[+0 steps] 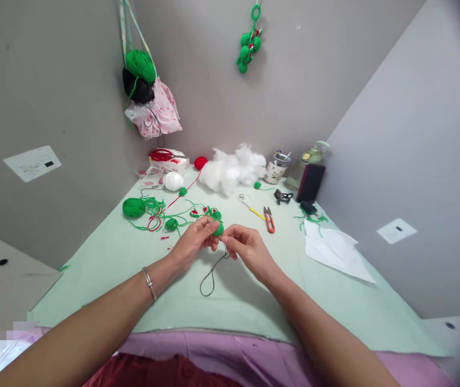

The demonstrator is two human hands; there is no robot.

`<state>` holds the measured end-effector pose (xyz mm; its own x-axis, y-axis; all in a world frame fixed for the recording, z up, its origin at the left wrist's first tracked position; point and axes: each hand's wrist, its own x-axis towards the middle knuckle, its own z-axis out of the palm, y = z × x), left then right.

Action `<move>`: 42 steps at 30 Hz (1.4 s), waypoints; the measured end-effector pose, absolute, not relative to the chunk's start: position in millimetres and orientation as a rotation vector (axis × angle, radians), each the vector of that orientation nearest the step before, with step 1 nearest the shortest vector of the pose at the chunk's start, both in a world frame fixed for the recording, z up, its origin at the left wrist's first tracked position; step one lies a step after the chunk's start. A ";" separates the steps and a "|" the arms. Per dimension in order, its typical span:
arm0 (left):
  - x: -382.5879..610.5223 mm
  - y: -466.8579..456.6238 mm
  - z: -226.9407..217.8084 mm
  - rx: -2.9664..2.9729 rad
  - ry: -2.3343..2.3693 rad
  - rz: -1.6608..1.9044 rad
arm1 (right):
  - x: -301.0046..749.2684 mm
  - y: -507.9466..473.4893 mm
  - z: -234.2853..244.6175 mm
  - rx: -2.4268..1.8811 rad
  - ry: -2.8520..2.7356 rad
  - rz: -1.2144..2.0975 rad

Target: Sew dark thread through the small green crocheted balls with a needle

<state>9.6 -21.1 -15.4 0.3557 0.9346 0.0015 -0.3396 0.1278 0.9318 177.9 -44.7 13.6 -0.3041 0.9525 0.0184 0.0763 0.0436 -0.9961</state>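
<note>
My left hand (198,239) pinches a small green crocheted ball (218,230) between thumb and fingers, over the middle of the table. Close beside it, the fingertips of my right hand (246,248) are pressed together at the ball's lower edge; whatever they grip is too small to name. A dark looped cord (209,279) hangs below the fingers. Just beyond my left hand lie small green-and-red crocheted pieces (206,210). Left of that hand is another green ball (171,224) with loose yarn.
White stuffing (233,167) is heaped at the back. Orange thread snips (269,220) and a yellow-handled hook (256,213) lie right of centre. A green yarn ball (134,207) with tangled strands sits left. White paper (335,252) and a dark phone (311,183) are at the right.
</note>
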 end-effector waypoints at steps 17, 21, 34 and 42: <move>-18.4 -5.6 4.9 0.737 0.525 1.283 | 178.6 -44.5 3.2 -1.057 -1.656 1.346; -13.5 -11.1 3.9 1.029 0.751 1.358 | 179.0 -40.7 4.7 -1.089 -1.531 1.288; -6.4 -15.1 -1.8 1.290 0.710 1.080 | 182.4 -36.5 -0.9 -1.050 -1.535 1.237; -8.7 -17.9 7.2 1.261 0.691 1.032 | 185.9 -38.8 8.4 -1.007 -1.507 1.255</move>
<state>-8.7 -17.9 7.2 0.4099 0.9048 0.1152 -0.2384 -0.0156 0.9710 185.9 -38.8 8.4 -0.2599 0.9559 0.1364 0.0385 0.1514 -0.9877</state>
